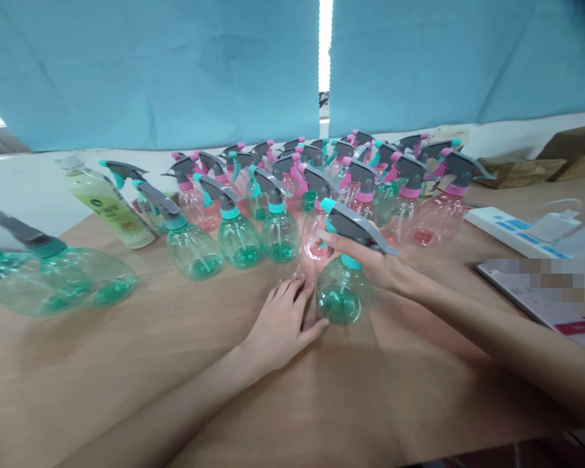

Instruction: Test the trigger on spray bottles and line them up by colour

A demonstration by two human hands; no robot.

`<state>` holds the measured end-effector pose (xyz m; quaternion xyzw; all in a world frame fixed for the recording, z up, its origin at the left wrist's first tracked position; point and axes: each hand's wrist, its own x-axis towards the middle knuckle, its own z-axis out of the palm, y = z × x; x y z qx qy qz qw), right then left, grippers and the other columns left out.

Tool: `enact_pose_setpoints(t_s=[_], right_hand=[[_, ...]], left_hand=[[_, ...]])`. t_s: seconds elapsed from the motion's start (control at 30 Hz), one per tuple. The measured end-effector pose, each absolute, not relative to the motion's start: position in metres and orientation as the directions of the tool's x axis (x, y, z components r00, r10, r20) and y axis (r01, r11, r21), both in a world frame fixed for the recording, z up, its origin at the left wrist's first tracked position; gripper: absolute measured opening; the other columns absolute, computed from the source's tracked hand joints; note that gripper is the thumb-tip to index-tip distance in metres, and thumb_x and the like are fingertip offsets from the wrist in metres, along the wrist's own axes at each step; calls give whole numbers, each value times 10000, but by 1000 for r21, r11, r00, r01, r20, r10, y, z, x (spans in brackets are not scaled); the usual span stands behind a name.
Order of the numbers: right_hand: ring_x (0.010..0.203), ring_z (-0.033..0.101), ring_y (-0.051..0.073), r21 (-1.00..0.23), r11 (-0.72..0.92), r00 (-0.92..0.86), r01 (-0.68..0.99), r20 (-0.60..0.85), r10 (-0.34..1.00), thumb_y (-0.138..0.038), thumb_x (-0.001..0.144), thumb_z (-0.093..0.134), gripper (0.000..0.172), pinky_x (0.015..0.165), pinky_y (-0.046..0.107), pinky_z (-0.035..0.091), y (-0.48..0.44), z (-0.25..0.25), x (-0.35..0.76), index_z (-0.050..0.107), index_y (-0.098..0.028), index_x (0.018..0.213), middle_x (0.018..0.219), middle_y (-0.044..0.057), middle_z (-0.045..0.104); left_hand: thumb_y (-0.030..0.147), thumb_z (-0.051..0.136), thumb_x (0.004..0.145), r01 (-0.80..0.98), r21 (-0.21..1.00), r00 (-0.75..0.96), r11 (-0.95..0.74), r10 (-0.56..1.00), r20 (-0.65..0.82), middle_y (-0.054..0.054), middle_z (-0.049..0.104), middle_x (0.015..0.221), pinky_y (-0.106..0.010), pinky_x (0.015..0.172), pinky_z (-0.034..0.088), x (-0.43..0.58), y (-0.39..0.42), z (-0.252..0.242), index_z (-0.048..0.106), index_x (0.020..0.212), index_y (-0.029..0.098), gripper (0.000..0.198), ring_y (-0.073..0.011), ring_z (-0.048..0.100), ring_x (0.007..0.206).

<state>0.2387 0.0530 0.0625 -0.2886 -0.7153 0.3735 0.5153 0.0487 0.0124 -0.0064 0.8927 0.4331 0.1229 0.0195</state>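
My right hand (365,257) grips a clear green spray bottle (344,292) around its neck and grey trigger head, holding it tilted over the tan table top (175,364). My left hand (283,325) rests open on the table, its thumb against the lower side of that bottle. Just beyond the hands stand several clear green and pink spray bottles (238,240) in crowded rows, with grey triggers and teal or pink collars. Green spray bottles (88,279) lie on their sides at the far left.
A pale green labelled bottle (110,205) stands behind the left end of the rows. On the right lie a white power strip (517,231) and a pixelated printed sheet (550,292). Brown cardboard pieces (521,172) sit at the back right, before a blue curtain (151,65).
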Motion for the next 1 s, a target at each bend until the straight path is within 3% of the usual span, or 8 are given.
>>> enact_pose_setpoints(t_s=[0.1, 0.2, 0.4, 0.6, 0.77, 0.9, 1.0], right_hand=[[569, 339, 103, -828, 560, -344, 13, 522, 780, -384, 872, 607, 155, 598, 271, 330, 56, 61, 238, 566, -234, 862, 640, -58, 411], [562, 339, 102, -836, 548, -331, 31, 509, 795, -406, 856, 623, 185, 574, 267, 318, 57, 59, 239, 605, -244, 943, 632, -58, 425], [617, 436, 106, -853, 522, -286, 15, 497, 820, -409, 830, 647, 226, 619, 266, 388, 56, 57, 238, 637, -237, 976, 713, -43, 539], [683, 566, 135, -837, 548, -269, -8, 529, 805, -353, 828, 655, 222, 712, 303, 465, 55, 58, 234, 658, -238, 1018, 727, -35, 622], [967, 651, 191, -846, 532, -248, -34, 523, 816, -352, 818, 660, 195, 852, 348, 508, 50, 60, 215, 680, -240, 977, 1011, 19, 710], [981, 667, 192, -827, 559, -245, -51, 553, 796, -379, 827, 658, 205, 869, 360, 524, 42, 56, 188, 682, -253, 988, 1040, 13, 718], [995, 670, 205, -833, 551, -271, -56, 544, 794, -425, 820, 664, 248, 854, 365, 538, 33, 56, 165, 685, -257, 1001, 1052, 19, 715]], left_hand=[[480, 560, 929, 769, 144, 593, -623, 779, 203, -195, 486, 1418, -519, 1071, 354, 49, 12, -5, 524, 1278, 126, 498, -348, 404, 1344], [474, 564, 925, 768, 154, 591, -621, 781, 201, -194, 490, 1411, -519, 1069, 355, 48, 11, -5, 532, 1261, 132, 480, -349, 411, 1339], [495, 608, 886, 748, 231, 583, -622, 783, 218, -192, 490, 1405, -526, 1072, 340, 47, 12, -5, 484, 1311, 136, 570, -351, 407, 1333], [514, 646, 856, 692, 393, 542, -605, 796, 270, -180, 505, 1363, -521, 1048, 368, 46, 8, -2, 369, 1406, 146, 717, -348, 442, 1289], [468, 668, 855, 583, 561, 428, -588, 809, 403, -139, 476, 1355, -513, 1058, 378, 46, -3, -5, 266, 1459, 223, 766, -323, 448, 1287], [462, 693, 837, 513, 603, 317, -611, 787, 529, -142, 402, 1404, -530, 1080, 356, 39, -22, -6, 211, 1468, 250, 822, -330, 403, 1322], [459, 707, 829, 534, 632, 238, -561, 817, 525, -139, 417, 1378, -532, 1066, 373, 26, -38, -4, 249, 1441, 249, 792, -329, 421, 1305]])
